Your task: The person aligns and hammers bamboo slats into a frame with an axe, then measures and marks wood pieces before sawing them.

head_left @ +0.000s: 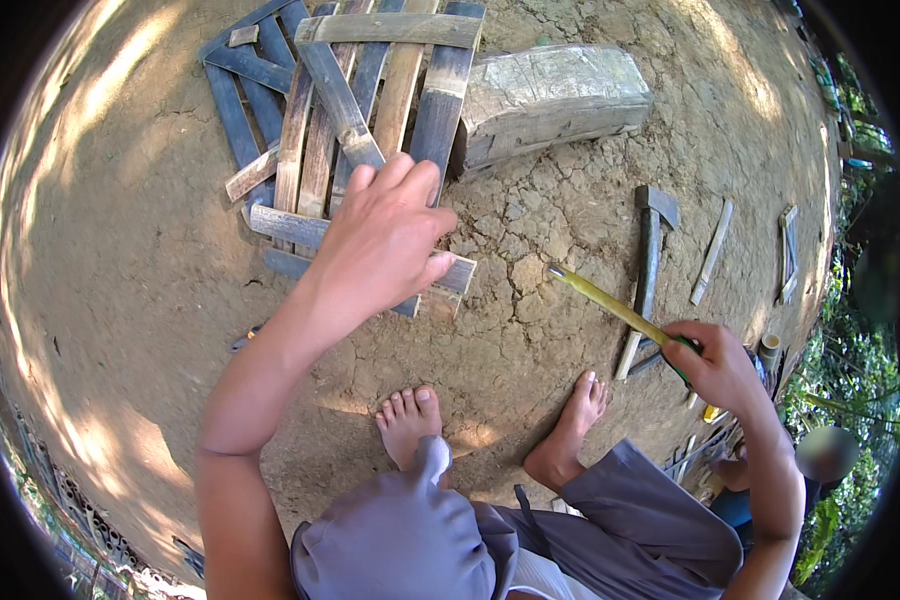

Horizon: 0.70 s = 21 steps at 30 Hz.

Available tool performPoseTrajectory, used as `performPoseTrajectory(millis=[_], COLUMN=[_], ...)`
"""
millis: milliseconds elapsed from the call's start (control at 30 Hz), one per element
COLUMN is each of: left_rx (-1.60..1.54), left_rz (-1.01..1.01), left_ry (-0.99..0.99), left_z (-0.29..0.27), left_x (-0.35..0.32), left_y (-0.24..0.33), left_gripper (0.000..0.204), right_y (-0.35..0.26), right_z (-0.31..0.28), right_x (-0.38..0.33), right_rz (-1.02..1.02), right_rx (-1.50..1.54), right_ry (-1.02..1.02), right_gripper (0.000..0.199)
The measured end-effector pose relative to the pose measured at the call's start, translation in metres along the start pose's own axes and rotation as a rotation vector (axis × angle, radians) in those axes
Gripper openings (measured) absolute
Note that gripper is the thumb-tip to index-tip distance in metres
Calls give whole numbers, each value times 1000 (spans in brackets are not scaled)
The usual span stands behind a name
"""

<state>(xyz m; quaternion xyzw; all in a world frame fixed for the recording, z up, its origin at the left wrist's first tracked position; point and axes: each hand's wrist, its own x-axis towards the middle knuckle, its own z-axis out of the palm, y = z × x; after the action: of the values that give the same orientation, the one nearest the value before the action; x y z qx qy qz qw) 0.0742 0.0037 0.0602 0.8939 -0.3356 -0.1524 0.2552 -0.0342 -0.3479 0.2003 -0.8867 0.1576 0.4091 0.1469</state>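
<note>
A panel of dark and pale bamboo slats [403,80] lies on the ground ahead, its upright slats crossed by slats at both ends. My left hand [385,235] is over its near part, fingers curled down at the lower end of a diagonal slat [338,100]; the fingertips are hidden beneath the hand. To the right, my right hand [715,365] is closed around a tape measure. Its yellow blade [610,303] sticks out toward the left, the free end above bare soil and apart from the panel. Most of the tape's case is hidden in my palm.
Behind the panel's right side rests a squared wooden block [555,105]. An axe [650,250] lies nearer, with loose slats [712,252] beyond it. Another slatted piece [240,110] touches the panel's left. My bare feet [410,425] are on cracked earth. A person [735,475] sits at lower right.
</note>
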Motion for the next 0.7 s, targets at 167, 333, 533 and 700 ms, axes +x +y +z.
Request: performPoseTrajectory(millis=[167,333,533,700], left_rx=[182,242,238,363], left_rz=[186,286,313,362], left_ry=[-144,-255,-443,-484], left_z=[1,5,-9,-11], left_x=[13,24,28,34], left_y=[-9,-2,0,6], left_gripper=[23,25,23,31], right_y=[77,167,244,298], right_z=[13,68,178,266], right_x=[-63,-107,-105,-92], right_rz=[234,400,620,750], right_rx=[67,466,1005,1109], right_ry=[17,186,460,623], right_gripper=[34,36,31,27])
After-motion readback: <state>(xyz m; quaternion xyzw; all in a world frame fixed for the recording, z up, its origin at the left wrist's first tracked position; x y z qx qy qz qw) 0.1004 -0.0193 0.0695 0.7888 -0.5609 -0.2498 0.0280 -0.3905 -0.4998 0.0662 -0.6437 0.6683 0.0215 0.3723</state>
